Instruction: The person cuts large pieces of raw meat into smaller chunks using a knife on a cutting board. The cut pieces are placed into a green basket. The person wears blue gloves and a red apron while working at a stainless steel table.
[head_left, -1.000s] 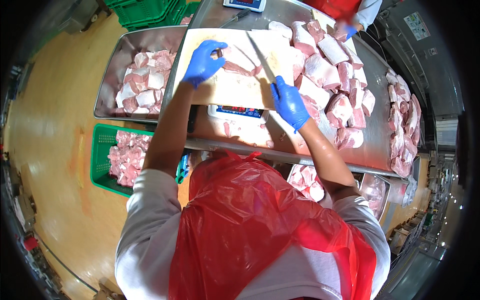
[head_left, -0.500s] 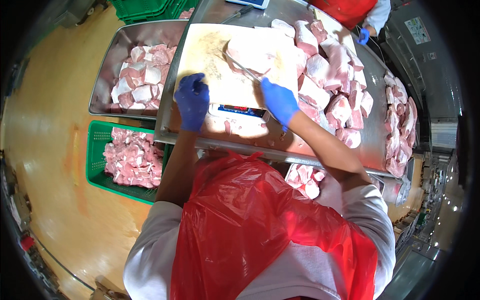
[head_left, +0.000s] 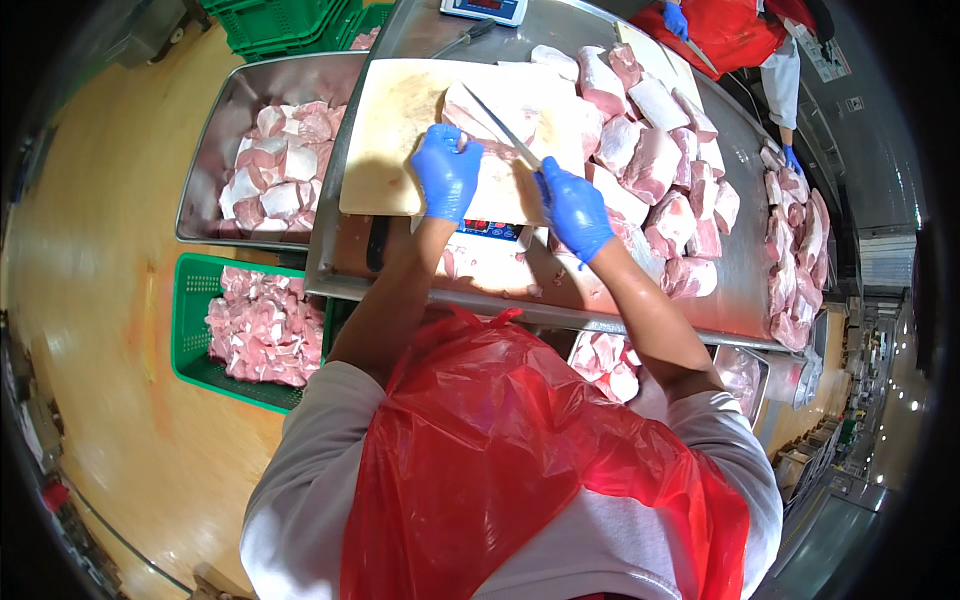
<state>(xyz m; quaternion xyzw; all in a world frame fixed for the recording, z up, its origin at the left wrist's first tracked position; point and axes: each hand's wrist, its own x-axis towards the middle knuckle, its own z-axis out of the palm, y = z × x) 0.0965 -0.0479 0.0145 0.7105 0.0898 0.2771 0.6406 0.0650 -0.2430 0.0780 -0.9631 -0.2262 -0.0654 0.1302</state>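
Note:
My right hand (head_left: 577, 212), in a blue glove, is wrapped round the handle of a knife (head_left: 503, 127). Its long thin blade points up and to the left across a pale slab of meat (head_left: 525, 112). That slab lies on a white cutting board (head_left: 390, 120), overexposed by bright light. My left hand (head_left: 447, 175), also blue-gloved, is closed at the slab's near left edge, thumb and fingers pinched together. Whatever they pinch is too small to make out. Below the board's near edge, a scale with a lit display (head_left: 485, 229) shows partly.
Many meat chunks (head_left: 650, 165) crowd the metal table's right side. Left stand a steel tub (head_left: 215, 150) and a green crate (head_left: 190, 330), both holding meat. Another knife (head_left: 465, 38) and a scale (head_left: 484, 10) lie at the back. A co-worker (head_left: 720, 40) holds a knife at the far right.
My left hand has moved right, from the board's left edge to the meat. The knife blade now lies across the slab, its tip further up. The co-worker's knife has come into view.

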